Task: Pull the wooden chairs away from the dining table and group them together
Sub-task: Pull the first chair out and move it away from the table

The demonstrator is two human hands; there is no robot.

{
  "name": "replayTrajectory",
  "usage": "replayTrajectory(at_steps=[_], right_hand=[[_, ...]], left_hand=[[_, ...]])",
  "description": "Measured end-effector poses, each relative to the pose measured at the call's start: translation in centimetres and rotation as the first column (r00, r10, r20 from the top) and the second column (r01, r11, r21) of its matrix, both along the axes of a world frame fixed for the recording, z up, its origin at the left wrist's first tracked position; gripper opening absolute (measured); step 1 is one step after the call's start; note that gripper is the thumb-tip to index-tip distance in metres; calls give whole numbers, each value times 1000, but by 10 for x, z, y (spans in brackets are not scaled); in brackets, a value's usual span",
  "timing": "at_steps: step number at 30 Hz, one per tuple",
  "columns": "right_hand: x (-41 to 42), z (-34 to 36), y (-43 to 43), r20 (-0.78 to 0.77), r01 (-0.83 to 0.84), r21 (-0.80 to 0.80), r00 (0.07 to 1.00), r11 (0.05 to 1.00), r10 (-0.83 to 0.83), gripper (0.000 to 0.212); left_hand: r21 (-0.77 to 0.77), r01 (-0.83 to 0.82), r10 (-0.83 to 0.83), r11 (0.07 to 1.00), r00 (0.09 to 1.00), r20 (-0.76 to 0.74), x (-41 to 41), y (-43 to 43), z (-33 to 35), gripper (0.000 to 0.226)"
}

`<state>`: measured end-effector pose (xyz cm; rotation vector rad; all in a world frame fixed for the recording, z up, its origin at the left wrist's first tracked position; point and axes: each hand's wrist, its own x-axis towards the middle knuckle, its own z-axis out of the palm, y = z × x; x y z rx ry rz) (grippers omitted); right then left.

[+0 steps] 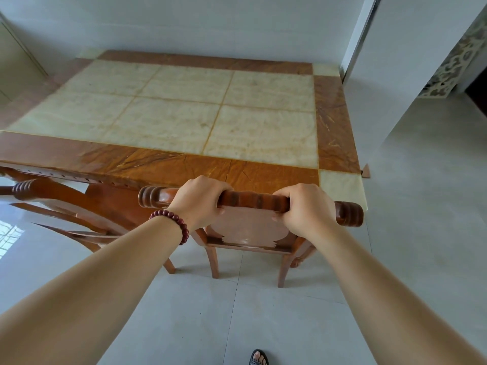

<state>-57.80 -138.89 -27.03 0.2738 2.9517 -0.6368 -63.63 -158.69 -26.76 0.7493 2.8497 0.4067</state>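
A wooden chair (251, 229) stands tucked against the near edge of the dining table (334, 122), towards its right corner. Its carved top rail runs across the middle of the view. My left hand (201, 202), with a dark red bead bracelet on the wrist, grips the rail left of centre. My right hand (305, 206) grips the same rail right of centre. A second wooden chair (60, 206) stands to the left at the same table edge, its back angled towards me.
The table has a cream tiled top with a brown border. A pale tiled floor (263, 320) stretches behind the chairs and to the right. White walls close the far side; a carved white screen (453, 59) stands at far right. My foot (259, 358) shows at the bottom.
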Motion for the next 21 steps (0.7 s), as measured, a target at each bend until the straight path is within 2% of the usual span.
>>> replayTrajectory(at_steps=[8, 11, 21], right_hand=[[49, 13, -15, -3, -26, -1, 1000, 1000, 26, 18], [76, 15, -30, -12, -16, 0, 1000, 1000, 16, 22], [200, 15, -90, -9, 14, 18, 1000, 1000, -14, 24]], left_hand=[[-27, 19, -20, 999, 1000, -18, 49, -16, 11, 13], [-35, 23, -23, 999, 1000, -6, 75, -30, 13, 20], [-64, 119, -120, 991, 992, -25, 196, -86, 19, 18]])
